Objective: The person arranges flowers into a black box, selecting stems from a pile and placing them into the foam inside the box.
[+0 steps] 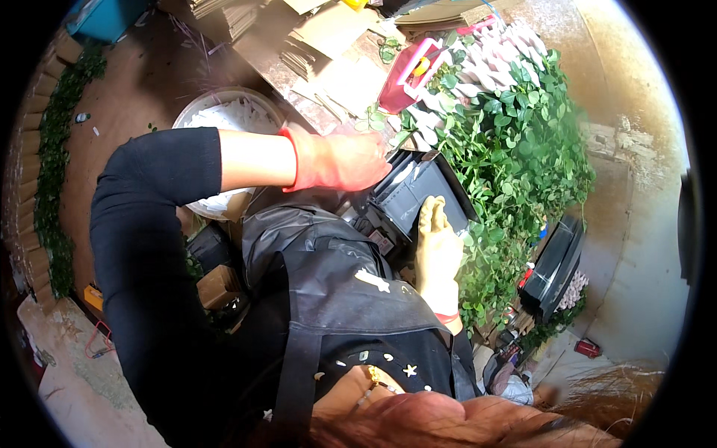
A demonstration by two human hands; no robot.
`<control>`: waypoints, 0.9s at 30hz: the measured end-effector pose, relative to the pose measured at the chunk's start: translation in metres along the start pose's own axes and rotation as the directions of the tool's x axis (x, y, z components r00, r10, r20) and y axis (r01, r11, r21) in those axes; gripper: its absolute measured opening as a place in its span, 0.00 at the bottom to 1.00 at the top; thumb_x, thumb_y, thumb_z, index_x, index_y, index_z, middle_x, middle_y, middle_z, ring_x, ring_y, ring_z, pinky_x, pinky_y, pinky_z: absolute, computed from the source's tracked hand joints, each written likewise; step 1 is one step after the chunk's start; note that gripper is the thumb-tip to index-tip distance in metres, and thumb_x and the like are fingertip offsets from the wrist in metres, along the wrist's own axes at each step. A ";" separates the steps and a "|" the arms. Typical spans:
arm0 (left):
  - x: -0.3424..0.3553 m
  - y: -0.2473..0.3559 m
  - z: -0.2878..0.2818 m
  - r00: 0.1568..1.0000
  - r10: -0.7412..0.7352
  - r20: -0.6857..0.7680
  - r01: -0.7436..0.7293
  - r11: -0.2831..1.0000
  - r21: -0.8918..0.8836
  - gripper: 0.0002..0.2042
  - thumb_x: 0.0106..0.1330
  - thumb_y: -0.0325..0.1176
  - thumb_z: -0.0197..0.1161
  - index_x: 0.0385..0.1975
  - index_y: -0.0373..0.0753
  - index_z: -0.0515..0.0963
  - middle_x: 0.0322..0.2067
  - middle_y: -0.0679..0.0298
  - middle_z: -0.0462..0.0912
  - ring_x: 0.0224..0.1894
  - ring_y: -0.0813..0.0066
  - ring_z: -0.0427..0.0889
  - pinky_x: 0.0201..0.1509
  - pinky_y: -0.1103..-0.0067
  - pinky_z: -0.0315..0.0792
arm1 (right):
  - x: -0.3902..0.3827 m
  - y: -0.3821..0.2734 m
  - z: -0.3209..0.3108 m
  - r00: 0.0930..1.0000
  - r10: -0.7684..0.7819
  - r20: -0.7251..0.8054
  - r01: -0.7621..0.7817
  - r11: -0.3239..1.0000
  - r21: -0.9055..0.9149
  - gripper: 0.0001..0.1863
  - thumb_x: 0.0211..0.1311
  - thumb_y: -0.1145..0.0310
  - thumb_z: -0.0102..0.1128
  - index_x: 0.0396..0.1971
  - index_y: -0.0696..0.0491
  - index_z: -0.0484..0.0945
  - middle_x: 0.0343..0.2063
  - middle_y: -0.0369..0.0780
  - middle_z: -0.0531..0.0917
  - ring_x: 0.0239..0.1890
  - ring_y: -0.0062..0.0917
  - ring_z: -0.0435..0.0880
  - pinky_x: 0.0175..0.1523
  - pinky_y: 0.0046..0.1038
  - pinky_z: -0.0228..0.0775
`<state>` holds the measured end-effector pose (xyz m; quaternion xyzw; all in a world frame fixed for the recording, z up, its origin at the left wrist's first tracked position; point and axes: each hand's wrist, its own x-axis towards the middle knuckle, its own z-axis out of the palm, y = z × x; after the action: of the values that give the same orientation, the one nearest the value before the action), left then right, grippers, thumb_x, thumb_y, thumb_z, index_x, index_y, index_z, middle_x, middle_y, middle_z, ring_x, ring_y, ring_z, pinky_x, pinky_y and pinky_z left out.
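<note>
My left hand [340, 160], in an orange-red rubber glove, is closed beside the far left corner of a dark grey plastic box [409, 196] in front of my apron. Whatever its fingers hold, if anything, I cannot make out. Across the right part of that box lies my right hand [438, 250] in a pale yellow glove, its fingers stretched out against the panel. A large heap of green leafy stems [515, 160] with pale pinkish-white ends spreads just right of the box. Beyond my left hand stands a pink plastic basket [390, 93] with something yellow at its rim.
A round tub [258, 101] of white strips stands behind my left forearm. Flat cardboard pieces [328, 33] cover the table at the far side. More dark plastic trays [556, 261] lie to the right. A row of leafy bundles [56, 172] lines the far left.
</note>
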<state>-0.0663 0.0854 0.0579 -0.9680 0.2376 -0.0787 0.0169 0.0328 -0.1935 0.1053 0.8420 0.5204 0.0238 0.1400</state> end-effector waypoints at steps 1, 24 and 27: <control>0.003 -0.003 0.003 0.992 -0.061 0.112 0.077 0.987 -0.139 0.07 0.65 0.37 0.58 0.35 0.44 0.80 0.28 0.63 0.83 0.34 0.65 0.84 0.53 0.67 0.76 | 0.001 0.000 0.000 1.000 -0.002 -0.002 0.002 1.000 -0.005 0.29 0.72 0.78 0.52 0.73 0.51 0.68 0.65 0.49 0.79 0.48 0.41 0.90 0.47 0.34 0.87; 0.081 -0.087 0.068 0.863 -0.466 0.192 0.454 0.552 -0.700 0.07 0.64 0.35 0.61 0.32 0.40 0.84 0.26 0.56 0.85 0.30 0.53 0.86 0.41 0.60 0.81 | -0.002 0.002 0.001 0.997 0.003 -0.073 0.010 0.984 0.177 0.34 0.64 0.78 0.55 0.72 0.52 0.67 0.64 0.50 0.79 0.47 0.41 0.89 0.41 0.36 0.86; 0.077 -0.092 0.069 0.996 -0.081 -0.039 0.075 0.988 -0.138 0.10 0.65 0.31 0.59 0.42 0.39 0.83 0.33 0.57 0.84 0.41 0.56 0.84 0.52 0.62 0.79 | 0.000 0.011 -0.015 0.993 0.081 -0.088 -0.045 0.934 0.354 0.29 0.61 0.81 0.58 0.66 0.53 0.75 0.59 0.49 0.82 0.46 0.40 0.88 0.45 0.37 0.84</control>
<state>0.0545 0.1309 0.0077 -0.9735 0.2046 -0.0845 -0.0577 0.0397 -0.1945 0.1228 0.8675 0.4954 -0.0222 -0.0401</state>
